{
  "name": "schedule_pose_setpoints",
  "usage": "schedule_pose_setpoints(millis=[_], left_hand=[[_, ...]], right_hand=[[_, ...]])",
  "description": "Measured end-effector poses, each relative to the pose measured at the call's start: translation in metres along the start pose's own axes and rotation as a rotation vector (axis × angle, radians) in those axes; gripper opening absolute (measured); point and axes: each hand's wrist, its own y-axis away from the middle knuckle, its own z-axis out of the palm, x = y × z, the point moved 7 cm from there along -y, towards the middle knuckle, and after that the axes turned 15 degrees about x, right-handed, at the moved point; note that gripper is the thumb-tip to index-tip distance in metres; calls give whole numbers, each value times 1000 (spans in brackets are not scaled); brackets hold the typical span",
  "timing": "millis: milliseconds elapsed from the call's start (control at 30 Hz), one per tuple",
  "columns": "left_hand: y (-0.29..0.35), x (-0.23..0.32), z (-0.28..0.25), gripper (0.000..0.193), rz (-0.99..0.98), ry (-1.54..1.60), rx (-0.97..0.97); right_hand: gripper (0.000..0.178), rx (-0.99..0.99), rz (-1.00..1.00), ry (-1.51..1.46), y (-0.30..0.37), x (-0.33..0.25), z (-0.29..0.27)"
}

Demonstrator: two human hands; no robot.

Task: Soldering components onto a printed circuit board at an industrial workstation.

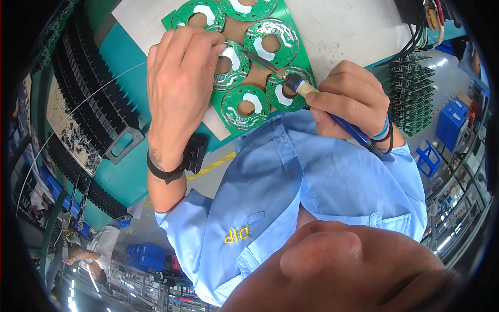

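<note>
A green circuit board panel (292, 14) carries several ring-shaped boards with white patches and round central openings. In my right hand (353, 99) is a soldering iron (297, 83), held like a pen, its blue handle trailing a cable. The pointed tip reaches the upper right edge of the left middle ring board (240, 63). My left hand (182, 78) rests over the panel's left side, thumb and fingers pinched beside that tip. A thin solder wire (112, 82) runs in from the left to this hand; its end between the fingertips is hidden.
Black slotted racks (93, 67) and a tray of loose small parts (78, 138) lie to the left on the teal work surface (122, 49). Stacked circuit boards (410, 93), a blue stool (429, 158) and blue bins (451, 122) stand right. Another person (101, 247) is at lower left.
</note>
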Motion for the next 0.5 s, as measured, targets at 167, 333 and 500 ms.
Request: schedule_pose_setpoints(millis=[167,333,500], left_hand=[[2,-1,0,19,-17,31,24],[3,-2,3,19,-109,128,-5],[2,1,6,15,-87,162,-40]], right_hand=[[30,6,8,-9,1,-2,-2],[32,-4,31,-19,-2,1,-3],[33,-4,21,-4,0,1,-3]])
